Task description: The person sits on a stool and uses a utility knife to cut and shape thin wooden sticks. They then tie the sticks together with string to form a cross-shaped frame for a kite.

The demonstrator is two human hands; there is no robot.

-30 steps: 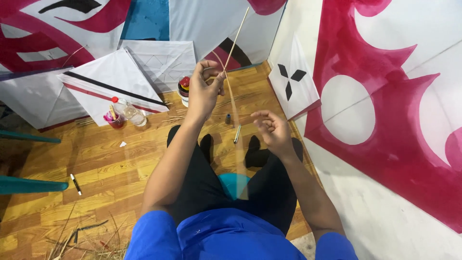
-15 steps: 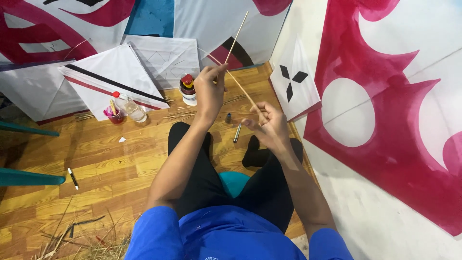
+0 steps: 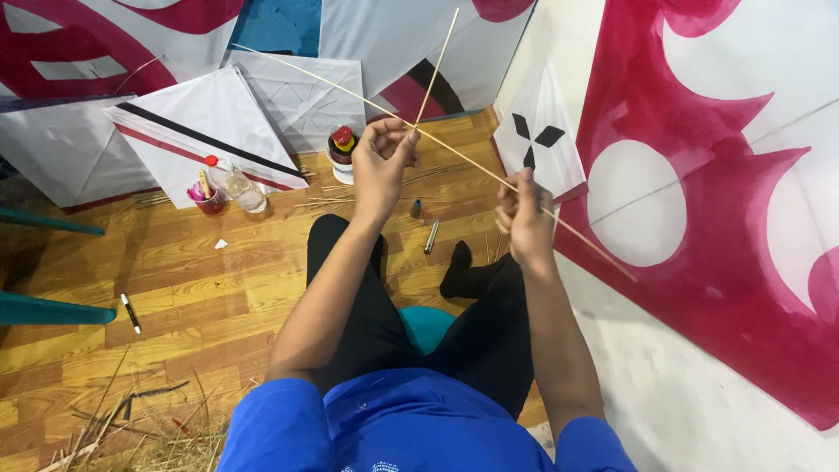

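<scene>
A large white sheet painted with crimson pointed shapes and a white circle [image 3: 699,201] fills the right side of the view, lying flat beside the person. The wooden plank floor [image 3: 201,288] takes up the left, with more big red, white and blue painted sheets [image 3: 288,26] propped along its far edge. In front of those lies a white diamond-shaped paper kite with a black and a red stripe [image 3: 205,131], and just behind it a plain white kite with faint pencil lines [image 3: 306,96]. A smaller white kite marked with black diamonds [image 3: 542,140] lies between the floor and the crimson sheet.

The person sits on the floor in a blue shirt and black trousers. The longer of two thin pale bamboo sticks [image 3: 454,156] runs slantwise from above the plain kite down over the crimson sheet; the shorter thin bamboo stick [image 3: 435,68] rises steeply from the left hand [image 3: 383,162]. That hand is raised, its grip pinched closed around the place where the two sticks cross. The right hand [image 3: 524,218] is lower and to the right, its grip closed on the long stick further down.

Near the striped kite's lower corner stand a clear plastic bottle with a red cap [image 3: 236,183] and a small pink cup holding a brush [image 3: 206,197], touching or nearly so. A white pot with a red and yellow top [image 3: 342,150] stands just beyond the left hand. A slim silver tool [image 3: 431,236] and a small dark object [image 3: 416,209] lie between the forearms, and a black marker pen [image 3: 130,312] lies well apart at the left. Dry straw scraps [image 3: 131,428] litter the near corner.
</scene>
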